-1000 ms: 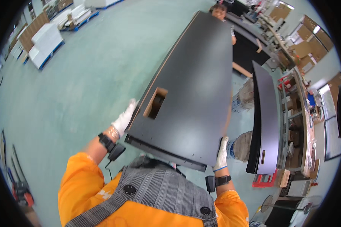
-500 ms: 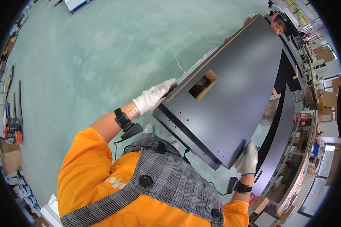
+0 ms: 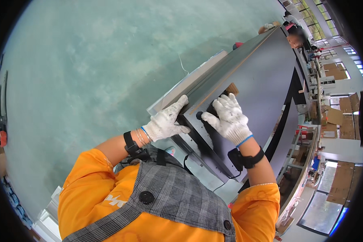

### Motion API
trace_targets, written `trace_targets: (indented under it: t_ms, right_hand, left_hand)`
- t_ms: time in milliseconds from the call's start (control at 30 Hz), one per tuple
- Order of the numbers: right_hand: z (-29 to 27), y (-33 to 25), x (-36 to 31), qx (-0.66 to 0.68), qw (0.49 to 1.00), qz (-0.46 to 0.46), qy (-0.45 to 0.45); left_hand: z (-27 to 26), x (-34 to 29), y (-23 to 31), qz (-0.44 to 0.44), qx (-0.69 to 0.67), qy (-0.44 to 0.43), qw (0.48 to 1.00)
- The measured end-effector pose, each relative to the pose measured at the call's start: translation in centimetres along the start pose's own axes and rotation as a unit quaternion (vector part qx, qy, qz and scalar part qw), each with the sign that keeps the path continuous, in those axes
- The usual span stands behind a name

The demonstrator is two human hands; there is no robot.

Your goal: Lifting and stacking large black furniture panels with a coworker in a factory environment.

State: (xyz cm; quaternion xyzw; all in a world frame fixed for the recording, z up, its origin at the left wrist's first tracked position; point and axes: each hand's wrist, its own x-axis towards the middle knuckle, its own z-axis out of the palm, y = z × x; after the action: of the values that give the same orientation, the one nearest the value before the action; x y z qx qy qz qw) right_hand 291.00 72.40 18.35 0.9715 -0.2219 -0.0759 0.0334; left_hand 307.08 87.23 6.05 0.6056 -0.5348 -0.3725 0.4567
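Observation:
A large dark grey panel with a pale brown edge strip stretches from in front of me toward the far right, on top of other boards. My left hand, in a white knit glove, grips its near left corner, thumb and fingers on either side. My right hand, gloved likewise, rests on the panel's top with its fingers apart. It partly covers a rectangular cut-out, whose brown inner wall shows beyond the fingers. Small holes run along the panel's near end.
At the far end another person stands by the panel, a gloved hand at its corner. A pale board edge juts out beneath on the left. To the right are more dark panels and a long cluttered bench. Green floor lies left.
My right hand has moved from the panel's near right corner onto its top beside the cut-out. The panel sits lower, over the boards beneath. My left hand stays at the left corner.

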Motion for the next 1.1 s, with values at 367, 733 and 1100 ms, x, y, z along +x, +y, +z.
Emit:
trace_targets:
  t_ms: [367, 733, 1100]
  right_hand:
    - [1.5, 1.1, 1.2, 0.006, 0.991, -0.028, -0.130]
    - [-1.6, -0.2, 5.2, -0.016, 0.923, 0.071, -0.377]
    - [-1.5, 0.3, 6.9, -0.008, 0.895, 0.036, -0.444]
  left_hand:
    - [-0.6, 0.0, -0.4, -0.004, 0.020, -0.027, 0.999]
    - [-0.5, -0.1, -0.5, -0.030, 0.039, -0.020, 0.999]
    - [-2.3, -1.8, -3.2, 0.029, -0.010, -0.069, 0.997]
